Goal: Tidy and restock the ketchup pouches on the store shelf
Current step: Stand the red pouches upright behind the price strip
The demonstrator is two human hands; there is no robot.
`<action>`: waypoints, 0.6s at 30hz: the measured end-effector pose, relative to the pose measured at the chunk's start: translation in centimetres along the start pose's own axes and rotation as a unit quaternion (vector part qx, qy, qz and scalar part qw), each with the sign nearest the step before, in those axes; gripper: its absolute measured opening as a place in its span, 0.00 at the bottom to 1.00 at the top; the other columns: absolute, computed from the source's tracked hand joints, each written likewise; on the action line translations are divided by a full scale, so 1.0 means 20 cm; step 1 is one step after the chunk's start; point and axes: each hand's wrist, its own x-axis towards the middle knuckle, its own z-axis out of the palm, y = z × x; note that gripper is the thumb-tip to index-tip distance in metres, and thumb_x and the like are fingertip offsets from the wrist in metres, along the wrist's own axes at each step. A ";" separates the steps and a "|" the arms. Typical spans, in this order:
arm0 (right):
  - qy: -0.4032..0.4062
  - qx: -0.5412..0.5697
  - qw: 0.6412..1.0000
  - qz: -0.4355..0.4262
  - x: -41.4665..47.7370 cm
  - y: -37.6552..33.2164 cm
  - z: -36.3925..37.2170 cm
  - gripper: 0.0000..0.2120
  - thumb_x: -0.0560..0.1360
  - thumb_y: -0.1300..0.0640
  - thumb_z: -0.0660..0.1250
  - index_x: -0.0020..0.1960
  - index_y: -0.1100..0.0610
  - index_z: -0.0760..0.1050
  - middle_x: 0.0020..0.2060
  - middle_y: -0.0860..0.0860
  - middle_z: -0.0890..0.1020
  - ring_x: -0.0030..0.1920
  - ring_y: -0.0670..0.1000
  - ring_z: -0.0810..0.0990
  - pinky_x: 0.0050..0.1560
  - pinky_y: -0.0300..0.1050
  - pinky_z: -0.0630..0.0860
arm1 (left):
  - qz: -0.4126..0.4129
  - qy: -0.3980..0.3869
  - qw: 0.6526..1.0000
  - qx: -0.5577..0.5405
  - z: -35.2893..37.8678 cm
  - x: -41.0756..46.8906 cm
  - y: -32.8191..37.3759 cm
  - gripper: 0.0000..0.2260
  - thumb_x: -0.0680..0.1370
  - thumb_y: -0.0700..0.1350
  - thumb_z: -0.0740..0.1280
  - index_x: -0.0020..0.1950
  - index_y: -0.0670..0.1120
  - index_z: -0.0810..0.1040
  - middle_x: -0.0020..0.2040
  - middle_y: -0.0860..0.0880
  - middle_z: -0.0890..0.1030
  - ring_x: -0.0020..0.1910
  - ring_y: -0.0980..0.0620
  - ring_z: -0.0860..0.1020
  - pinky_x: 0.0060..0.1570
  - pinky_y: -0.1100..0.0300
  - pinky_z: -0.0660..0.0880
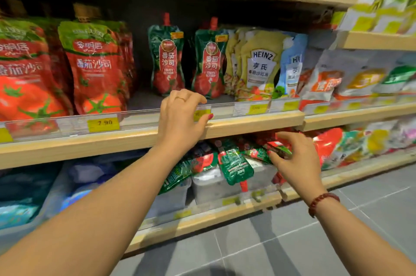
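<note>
left grip point(180, 118): gold ring point(180, 98), red nails point(210, 116) | right wrist point(315, 190): red bead bracelet point(324, 202)
</note>
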 end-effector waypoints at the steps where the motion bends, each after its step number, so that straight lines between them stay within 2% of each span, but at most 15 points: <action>1: -0.016 -0.040 0.999 0.005 0.01 0.05 -0.01 0.21 0.64 0.58 0.76 0.55 0.59 0.77 0.50 0.55 0.80 0.53 0.59 0.75 0.52 0.51 0.71 | -0.001 -0.002 1.000 0.006 0.03 0.01 0.01 0.13 0.69 0.48 0.73 0.51 0.47 0.78 0.49 0.47 0.78 0.52 0.44 0.73 0.50 0.54 0.63; 6: -0.070 -0.127 0.989 0.035 0.04 0.17 0.01 0.21 0.66 0.55 0.74 0.58 0.55 0.77 0.52 0.53 0.80 0.54 0.57 0.76 0.50 0.50 0.74 | -0.021 0.000 0.999 0.042 0.12 0.01 0.02 0.12 0.70 0.49 0.73 0.49 0.50 0.76 0.47 0.49 0.78 0.49 0.45 0.73 0.48 0.54 0.62; 12: -0.101 -0.162 0.981 0.032 0.06 0.17 0.06 0.14 0.69 0.62 0.68 0.55 0.54 0.79 0.47 0.53 0.81 0.46 0.57 0.79 0.37 0.48 0.77 | -0.019 0.023 0.998 0.057 0.15 0.01 0.00 0.11 0.70 0.47 0.73 0.48 0.49 0.74 0.44 0.48 0.77 0.46 0.45 0.73 0.46 0.57 0.60; 15: -0.115 -0.169 0.979 0.027 0.07 0.16 0.06 0.17 0.69 0.67 0.65 0.56 0.55 0.80 0.46 0.54 0.82 0.45 0.58 0.80 0.38 0.49 0.77 | -0.015 0.026 0.998 0.057 0.15 0.00 0.00 0.10 0.70 0.47 0.72 0.47 0.48 0.74 0.43 0.48 0.76 0.46 0.46 0.73 0.46 0.58 0.59; 18: -0.130 -0.171 0.977 0.016 0.11 0.14 0.03 0.17 0.70 0.67 0.65 0.56 0.56 0.80 0.45 0.56 0.84 0.43 0.59 0.81 0.40 0.50 0.79 | -0.013 0.022 0.998 0.057 0.15 0.00 0.00 0.10 0.71 0.47 0.72 0.48 0.48 0.74 0.44 0.48 0.76 0.46 0.46 0.72 0.46 0.57 0.60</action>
